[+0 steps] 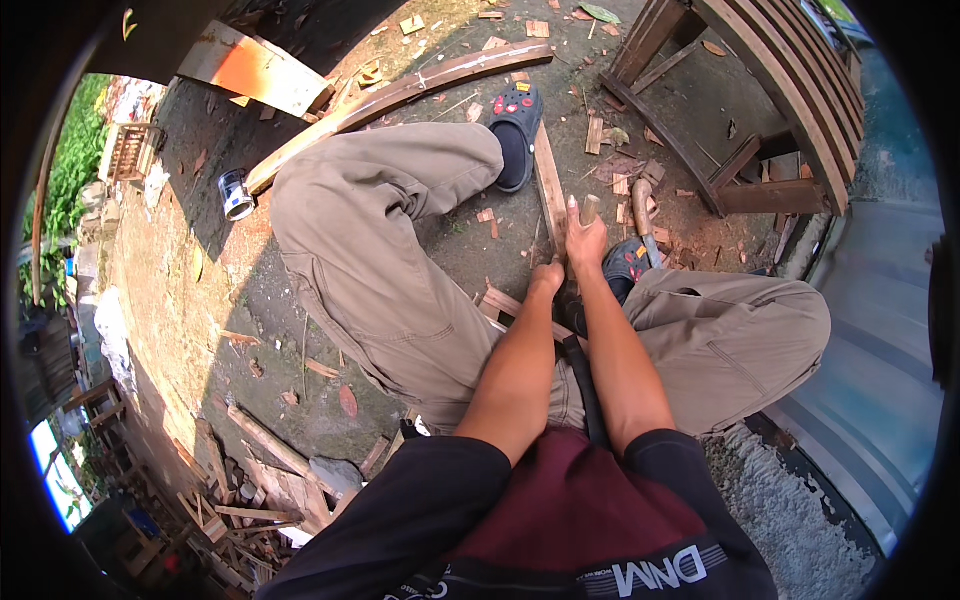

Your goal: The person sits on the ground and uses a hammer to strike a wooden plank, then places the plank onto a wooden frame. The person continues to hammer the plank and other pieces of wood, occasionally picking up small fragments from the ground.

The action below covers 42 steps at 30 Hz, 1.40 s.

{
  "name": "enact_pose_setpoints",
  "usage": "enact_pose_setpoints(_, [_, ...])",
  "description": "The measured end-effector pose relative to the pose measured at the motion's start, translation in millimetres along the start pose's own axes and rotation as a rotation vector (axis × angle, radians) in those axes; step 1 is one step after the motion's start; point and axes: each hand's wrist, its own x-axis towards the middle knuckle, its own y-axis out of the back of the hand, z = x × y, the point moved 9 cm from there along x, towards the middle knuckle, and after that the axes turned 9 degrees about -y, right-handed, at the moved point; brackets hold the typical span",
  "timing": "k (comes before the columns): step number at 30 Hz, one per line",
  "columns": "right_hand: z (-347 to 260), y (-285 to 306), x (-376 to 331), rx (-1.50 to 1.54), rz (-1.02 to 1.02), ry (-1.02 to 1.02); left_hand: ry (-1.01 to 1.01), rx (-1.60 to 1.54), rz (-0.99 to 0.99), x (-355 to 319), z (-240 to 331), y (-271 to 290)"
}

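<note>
My right hand [585, 240] is closed around a wooden-handled tool [591, 208]; the handle's end sticks out beyond my fingers, and the tool's working end is hidden. Close beside it, my left hand [547, 278] is closed on the near part of a narrow wooden strip [549, 190]. That strip runs away from me along the ground, its far end by my left shoe [516, 125]. By my right shoe [626, 262] lies a blade with a curved wooden handle [643, 212].
A long curved timber [400, 95] lies beyond my left leg, near a can [236, 195] and a board with an orange patch [255, 72]. A slatted wooden bench [770, 190] and metal sheet [870, 350] stand right. Scrap wood [270, 490] is piled lower left; chips litter the ground.
</note>
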Motion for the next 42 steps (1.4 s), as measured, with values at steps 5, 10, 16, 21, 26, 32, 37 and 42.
enact_pose_setpoints(5, [-3, -4, 8, 0.012, 0.028, -0.009, 0.031, 0.038, -0.145, 49, -31, -36])
enact_pose_setpoints(10, [-2, 16, 26, 0.084, 0.161, -0.060, 0.080, 0.040, -0.116, 53, -38, -47])
enact_pose_setpoints(16, [22, 36, 55, -0.005, 0.233, -0.095, 0.158, 0.092, 0.038, 3, -13, -32])
enact_pose_setpoints(21, [2, 32, 41, -0.067, 0.233, -0.114, 0.080, 0.044, 0.211, -5, -5, -26])
enact_pose_setpoints(26, [-9, -10, 16, 0.091, 0.079, -0.063, 0.169, -0.050, 0.245, -9, -9, 18])
enact_pose_setpoints(32, [-42, -31, -14, -0.072, -0.027, 0.002, 0.089, -0.351, 0.081, 62, -67, -9])
enact_pose_setpoints(37, [-30, -5, 10, -0.039, 0.013, 0.042, -0.027, -0.510, -0.061, 57, -26, -47])
enact_pose_setpoints(42, [-7, 5, 32, -0.014, 0.062, -0.042, 0.019, -0.192, 0.094, 14, 1, -32])
